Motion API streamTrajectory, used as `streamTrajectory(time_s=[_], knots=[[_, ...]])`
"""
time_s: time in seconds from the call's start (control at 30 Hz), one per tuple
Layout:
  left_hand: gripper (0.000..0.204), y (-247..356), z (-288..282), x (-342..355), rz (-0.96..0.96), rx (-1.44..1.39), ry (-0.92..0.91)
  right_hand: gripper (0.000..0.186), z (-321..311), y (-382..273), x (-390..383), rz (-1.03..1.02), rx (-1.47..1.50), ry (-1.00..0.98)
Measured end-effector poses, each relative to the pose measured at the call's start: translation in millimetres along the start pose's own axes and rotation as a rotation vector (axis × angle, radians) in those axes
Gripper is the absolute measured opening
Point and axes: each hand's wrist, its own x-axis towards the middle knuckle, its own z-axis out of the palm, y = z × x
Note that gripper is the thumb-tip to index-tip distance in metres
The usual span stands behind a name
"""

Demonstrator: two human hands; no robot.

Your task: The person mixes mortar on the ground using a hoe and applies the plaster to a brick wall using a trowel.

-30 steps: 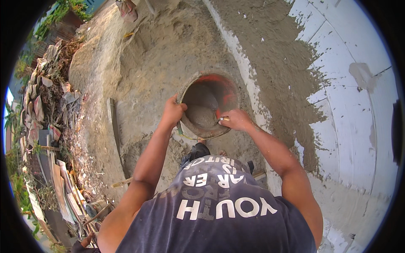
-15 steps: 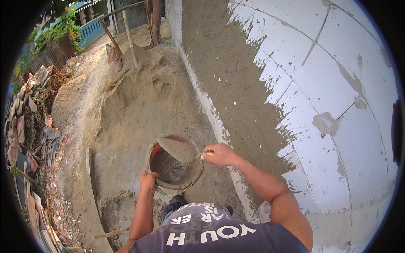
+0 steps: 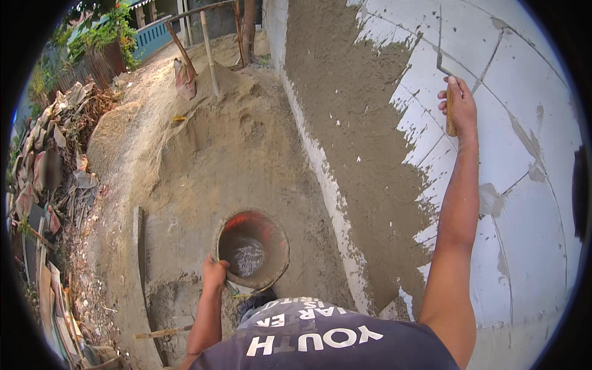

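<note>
Up at the wall (image 3: pixel 524 203), right hand (image 3: pixel 459 105) has raised its gripped trowel (image 3: pixel 445 68); left hand (image 3: pixel 214 274) clutches bucket (image 3: pixel 251 248).

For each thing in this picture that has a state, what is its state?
Bucket: upright, wet mortar at the bottom.
Left hand: grips the bucket rim.
Right hand: raised, shut on the trowel.
Wall: partly plastered, right part bare white.
Sand pile: dented.
</note>
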Motion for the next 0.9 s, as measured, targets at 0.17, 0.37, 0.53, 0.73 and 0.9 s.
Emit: streamTrajectory(time_s=[0.17,0.37,0.53,0.73,0.9], knots=[[0.052,20,17,-4,-0.076,0.023,-0.002,0.043,62,90,-198,0.086,-0.573,-0.637],[0.053,52,20,-20,-0.135,0.057,-0.230,0.030,201,129,-383,-0.275,-0.807,-1.014],[0.054,19,11,-20,-0.199,0.101,-0.330,0.021,262,129,-479,-0.807,-1.070,-1.045],[0.057,-4,-17,-34,-0.210,0.294,-0.303,0.016,255,90,-444,-0.978,-1.130,-1.222],[0.052,-39,-9,-17,-0.154,0.335,-0.349,0.021,285,65,-521,-1.206,-1.323,-1.204]])
